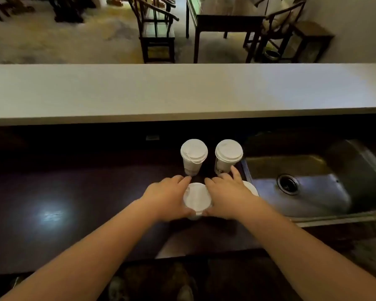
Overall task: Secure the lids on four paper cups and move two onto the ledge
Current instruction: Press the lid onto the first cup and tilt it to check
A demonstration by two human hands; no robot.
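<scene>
Left hand and right hand, fingers curled, around near lidded cup.

Both hands, left hand and right hand, clasp the near lidded cup on the dark counter.

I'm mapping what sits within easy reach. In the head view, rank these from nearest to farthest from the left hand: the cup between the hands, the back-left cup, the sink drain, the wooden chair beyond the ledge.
1. Cup between the hands: held by the left hand on its left side.
2. Back-left cup: just behind the fingertips.
3. Sink drain: off to the right.
4. Wooden chair: far beyond the ledge.
</scene>
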